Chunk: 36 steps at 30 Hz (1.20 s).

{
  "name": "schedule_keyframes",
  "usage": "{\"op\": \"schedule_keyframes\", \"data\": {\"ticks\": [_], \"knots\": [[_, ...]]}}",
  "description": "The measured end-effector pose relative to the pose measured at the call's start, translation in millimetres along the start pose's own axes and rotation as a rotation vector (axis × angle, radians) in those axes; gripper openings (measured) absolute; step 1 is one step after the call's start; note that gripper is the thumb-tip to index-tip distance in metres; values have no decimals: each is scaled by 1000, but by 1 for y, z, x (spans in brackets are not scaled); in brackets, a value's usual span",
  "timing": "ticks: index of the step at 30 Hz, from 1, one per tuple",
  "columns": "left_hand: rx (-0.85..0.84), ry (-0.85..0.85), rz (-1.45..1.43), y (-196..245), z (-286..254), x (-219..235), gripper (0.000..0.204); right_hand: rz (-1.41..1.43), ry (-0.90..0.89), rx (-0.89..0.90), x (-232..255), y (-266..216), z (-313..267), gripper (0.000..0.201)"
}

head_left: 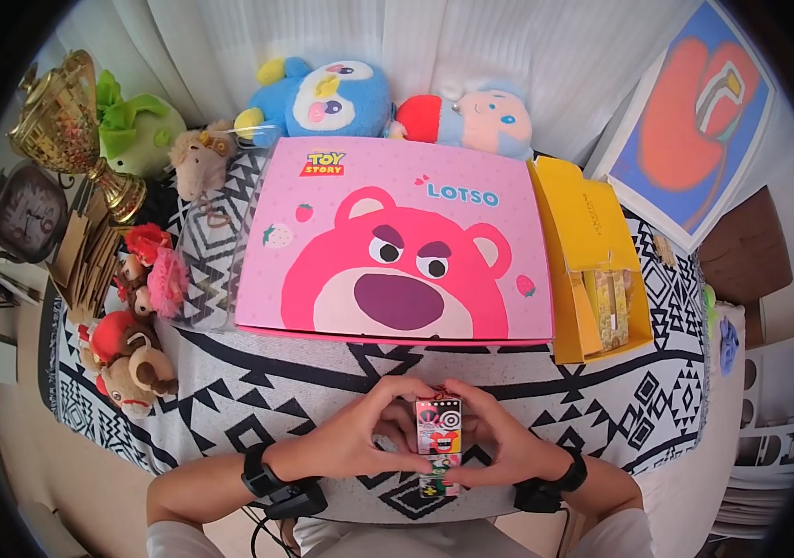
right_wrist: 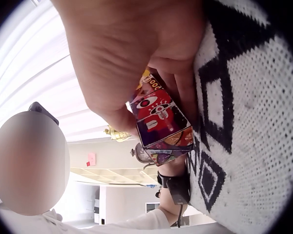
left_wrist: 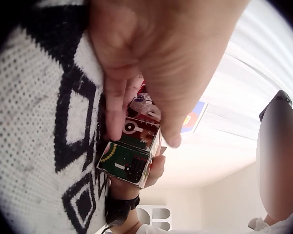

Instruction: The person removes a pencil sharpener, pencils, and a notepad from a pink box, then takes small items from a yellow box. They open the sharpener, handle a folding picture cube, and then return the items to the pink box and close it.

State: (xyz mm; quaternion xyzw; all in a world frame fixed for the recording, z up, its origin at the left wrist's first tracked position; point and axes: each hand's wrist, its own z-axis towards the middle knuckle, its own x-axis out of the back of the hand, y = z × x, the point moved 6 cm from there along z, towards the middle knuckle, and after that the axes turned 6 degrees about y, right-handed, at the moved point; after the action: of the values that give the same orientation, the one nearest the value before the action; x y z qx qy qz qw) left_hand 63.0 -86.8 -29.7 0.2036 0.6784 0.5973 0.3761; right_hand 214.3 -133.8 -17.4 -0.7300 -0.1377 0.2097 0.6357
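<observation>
Near the table's front edge, both hands hold a small folding puzzle cube [head_left: 439, 437] made of blocks printed with colourful cartoon patterns. My left hand [head_left: 360, 437] grips its left side, thumb on the near part and fingers round the far side. From the right, my right hand [head_left: 506, 439] holds it the same way, its thumb close to the other thumb. In the left wrist view, dark green and brown faces of the puzzle cube [left_wrist: 132, 146] meet at a seam. A red face with cartoon eyes on the puzzle cube [right_wrist: 161, 117] shows in the right wrist view.
A large pink Lotso box [head_left: 397, 242] lies beyond the hands, with an open yellow box [head_left: 592, 251] to its right. Plush toys [head_left: 137, 358] and a gold trophy [head_left: 67, 130] stand at the left. A patterned cloth [head_left: 323, 372] covers the table.
</observation>
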Motion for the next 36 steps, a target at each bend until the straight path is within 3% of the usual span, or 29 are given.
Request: {"op": "schedule_keyframes", "data": {"ticks": [3,5,6,7,9,10,13,15,20,22,23,25,29,33,36], "knots": [[-4,-60,30,5,2,0,73,134,30,14,6,-7,3,87],[-1,-25,24,7,2,1,66,248,42,-91,12,-9,7,78],[4,-43,109,7,2,1,64,416,68,-190,10,-2,5,78],[9,-60,195,7,3,0,63,408,69,-187,12,-5,5,78],[8,-66,219,9,3,-2,60,583,-44,-377,6,-6,0,82],[-6,-39,189,7,1,-1,61,600,1,-350,5,-6,2,82],[75,-35,85,0,1,2,58,523,36,-373,10,2,-2,72],[82,36,40,1,1,1,54,380,-47,-356,13,12,-1,66],[110,67,16,1,2,2,50,436,-56,-401,11,-13,-7,61],[131,88,-4,-1,1,2,48,117,-112,-337,21,-25,-14,68],[118,82,-6,0,2,2,48,104,-106,-335,29,-31,-19,68],[101,58,21,-1,2,2,46,-193,-126,-166,49,-57,-33,68],[88,61,11,-1,2,2,46,-182,415,-308,125,-110,-68,62],[76,58,58,-4,2,2,44,-571,831,-518,210,-133,-97,47],[64,60,84,-2,2,4,44,-511,853,-529,216,-133,-91,47]]}}
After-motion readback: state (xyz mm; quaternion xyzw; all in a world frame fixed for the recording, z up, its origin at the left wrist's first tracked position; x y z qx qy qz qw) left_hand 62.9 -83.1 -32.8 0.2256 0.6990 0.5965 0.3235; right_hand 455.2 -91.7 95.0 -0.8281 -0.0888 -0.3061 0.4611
